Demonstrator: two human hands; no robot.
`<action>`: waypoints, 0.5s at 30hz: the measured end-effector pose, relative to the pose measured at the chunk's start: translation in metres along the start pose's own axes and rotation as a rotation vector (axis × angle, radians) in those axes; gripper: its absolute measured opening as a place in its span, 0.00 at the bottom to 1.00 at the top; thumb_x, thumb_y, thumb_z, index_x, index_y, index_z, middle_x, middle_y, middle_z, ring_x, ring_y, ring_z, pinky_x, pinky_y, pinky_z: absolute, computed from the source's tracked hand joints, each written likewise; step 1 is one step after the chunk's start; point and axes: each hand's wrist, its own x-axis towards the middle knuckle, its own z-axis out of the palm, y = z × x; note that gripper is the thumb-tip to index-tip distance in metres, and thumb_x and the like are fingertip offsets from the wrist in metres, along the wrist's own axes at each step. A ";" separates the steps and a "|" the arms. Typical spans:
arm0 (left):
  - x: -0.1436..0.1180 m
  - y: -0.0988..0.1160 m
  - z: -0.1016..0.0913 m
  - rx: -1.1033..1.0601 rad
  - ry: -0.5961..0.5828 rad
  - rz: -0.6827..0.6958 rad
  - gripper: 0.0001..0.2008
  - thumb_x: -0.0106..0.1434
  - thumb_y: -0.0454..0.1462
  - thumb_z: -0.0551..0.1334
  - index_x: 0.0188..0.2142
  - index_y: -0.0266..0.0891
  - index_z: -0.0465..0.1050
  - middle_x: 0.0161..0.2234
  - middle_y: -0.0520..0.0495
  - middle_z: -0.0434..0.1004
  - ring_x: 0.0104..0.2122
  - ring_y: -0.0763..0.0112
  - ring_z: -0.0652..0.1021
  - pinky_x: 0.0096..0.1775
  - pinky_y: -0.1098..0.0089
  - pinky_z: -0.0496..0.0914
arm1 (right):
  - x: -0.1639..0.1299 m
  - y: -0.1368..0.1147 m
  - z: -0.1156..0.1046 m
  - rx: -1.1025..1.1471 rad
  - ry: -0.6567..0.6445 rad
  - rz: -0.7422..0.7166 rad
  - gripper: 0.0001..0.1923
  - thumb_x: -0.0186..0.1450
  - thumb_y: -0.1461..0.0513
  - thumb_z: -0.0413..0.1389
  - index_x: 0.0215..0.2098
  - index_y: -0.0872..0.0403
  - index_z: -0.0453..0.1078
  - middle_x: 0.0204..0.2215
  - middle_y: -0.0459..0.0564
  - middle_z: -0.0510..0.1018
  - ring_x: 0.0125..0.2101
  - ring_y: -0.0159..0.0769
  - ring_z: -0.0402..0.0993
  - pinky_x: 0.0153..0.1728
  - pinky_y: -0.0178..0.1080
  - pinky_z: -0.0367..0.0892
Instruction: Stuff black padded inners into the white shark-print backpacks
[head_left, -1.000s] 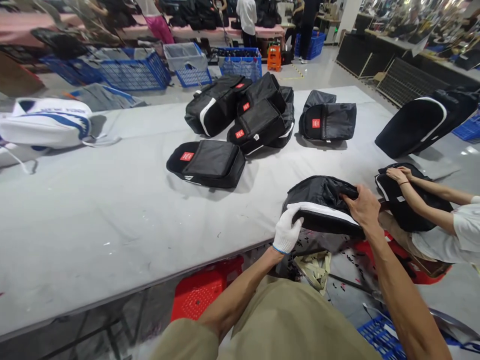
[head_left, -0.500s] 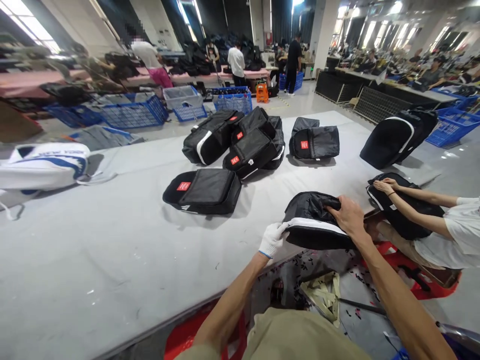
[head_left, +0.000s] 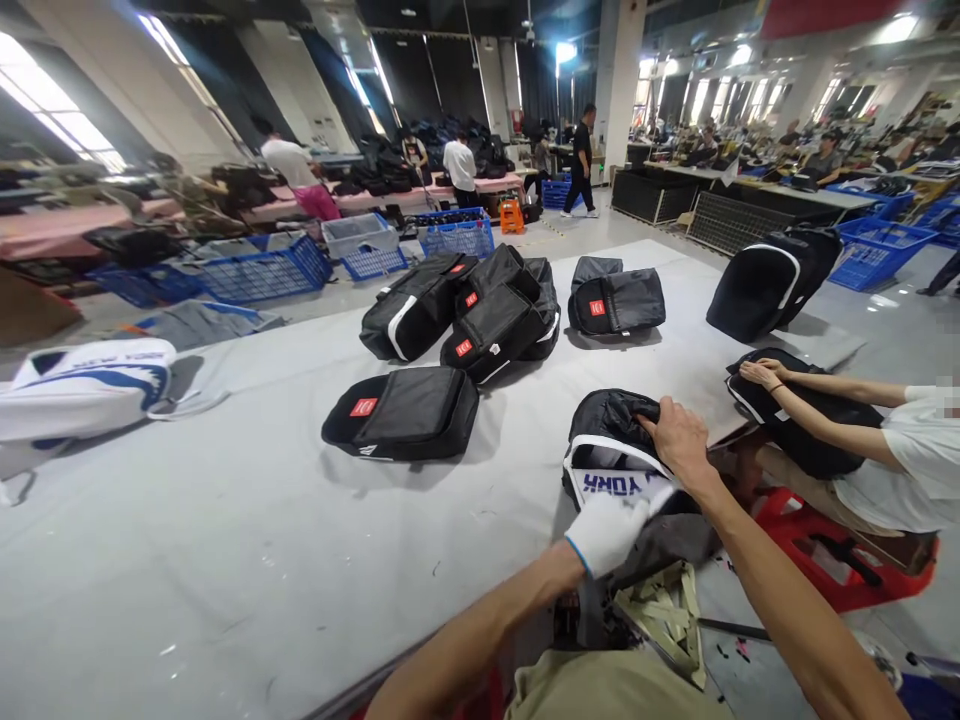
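Note:
A black backpack [head_left: 592,415] lies in front of me at the table's near edge, its white-edged zip [head_left: 581,448] gaping. Through the gap shows white fabric with blue lettering [head_left: 611,484]. My left hand [head_left: 611,530], in a white glove, is closed at the right part of the zip line; its fingertips are slightly smeared, and the zipper pull is hidden in them. My bare right hand [head_left: 679,435] grips the backpack's black fabric at its upper right, fingers wrapped over the edge.
Several black backpacks with red labels [head_left: 401,412] lie across the pale table [head_left: 247,540]. A white and blue bag [head_left: 90,385] is at far left. To my right, a co-worker's hands [head_left: 765,372] rest on another black backpack [head_left: 825,420]. Blue crates [head_left: 262,270] stand beyond the table.
My left hand has moved right along the zip, and the backpack has come open, baring the white lettered fabric. My right hand keeps its hold. The view has tilted up slightly.

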 end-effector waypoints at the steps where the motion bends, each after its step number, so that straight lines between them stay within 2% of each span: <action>1: -0.008 0.006 0.010 0.045 -0.066 0.074 0.18 0.73 0.35 0.62 0.58 0.34 0.84 0.34 0.40 0.88 0.30 0.54 0.87 0.37 0.58 0.84 | 0.003 0.002 0.001 0.006 -0.015 0.015 0.22 0.83 0.45 0.55 0.52 0.57 0.70 0.43 0.61 0.84 0.43 0.51 0.82 0.38 0.44 0.54; 3: -0.027 0.013 0.030 0.090 -0.147 0.125 0.17 0.75 0.34 0.58 0.45 0.39 0.88 0.29 0.42 0.86 0.27 0.56 0.86 0.34 0.58 0.84 | 0.009 0.005 0.004 0.023 -0.069 0.048 0.23 0.83 0.44 0.54 0.53 0.57 0.70 0.44 0.62 0.84 0.44 0.52 0.83 0.37 0.44 0.54; 4: -0.035 0.015 0.039 0.108 -0.170 0.113 0.17 0.75 0.33 0.57 0.44 0.39 0.88 0.28 0.42 0.86 0.26 0.56 0.86 0.33 0.58 0.84 | 0.010 0.006 0.006 0.034 -0.098 0.063 0.24 0.83 0.44 0.54 0.54 0.57 0.70 0.45 0.62 0.84 0.44 0.52 0.83 0.37 0.44 0.53; 6: -0.046 0.014 0.053 0.153 -0.239 0.110 0.18 0.72 0.27 0.59 0.52 0.38 0.86 0.28 0.40 0.86 0.26 0.55 0.86 0.31 0.58 0.84 | 0.012 0.005 0.008 0.058 -0.132 0.079 0.25 0.83 0.43 0.54 0.55 0.57 0.70 0.46 0.62 0.84 0.45 0.52 0.84 0.36 0.43 0.54; 8: -0.047 0.012 0.059 0.198 -0.320 0.133 0.28 0.69 0.24 0.60 0.66 0.33 0.77 0.32 0.36 0.87 0.29 0.53 0.87 0.32 0.59 0.83 | 0.012 0.003 0.008 0.065 -0.122 0.085 0.26 0.83 0.42 0.53 0.55 0.58 0.70 0.46 0.63 0.84 0.45 0.52 0.84 0.37 0.43 0.55; 10: -0.039 0.012 0.058 0.195 -0.391 0.139 0.31 0.69 0.25 0.60 0.71 0.31 0.71 0.35 0.35 0.87 0.33 0.50 0.88 0.35 0.57 0.83 | 0.011 0.001 0.005 0.049 -0.086 0.082 0.26 0.83 0.42 0.53 0.54 0.58 0.70 0.45 0.62 0.84 0.45 0.52 0.84 0.38 0.44 0.57; 12: -0.028 0.015 0.049 0.136 -0.403 0.099 0.28 0.69 0.30 0.64 0.68 0.30 0.73 0.38 0.34 0.87 0.37 0.46 0.87 0.38 0.52 0.82 | 0.009 -0.002 0.002 0.026 -0.044 0.068 0.26 0.83 0.42 0.53 0.54 0.58 0.71 0.44 0.62 0.84 0.45 0.52 0.83 0.39 0.45 0.59; 13: -0.021 0.018 0.043 0.100 -0.372 0.066 0.26 0.68 0.33 0.66 0.65 0.31 0.75 0.40 0.33 0.87 0.39 0.45 0.87 0.39 0.51 0.82 | 0.008 -0.005 0.000 0.017 -0.029 0.060 0.26 0.83 0.42 0.53 0.53 0.57 0.71 0.44 0.62 0.84 0.45 0.53 0.83 0.39 0.45 0.59; 15: -0.008 0.028 0.029 0.046 -0.235 -0.007 0.25 0.68 0.37 0.68 0.64 0.35 0.75 0.42 0.34 0.86 0.41 0.44 0.86 0.40 0.50 0.80 | 0.004 -0.012 -0.002 0.010 -0.011 0.051 0.26 0.83 0.42 0.53 0.52 0.57 0.71 0.43 0.62 0.84 0.44 0.53 0.83 0.40 0.46 0.60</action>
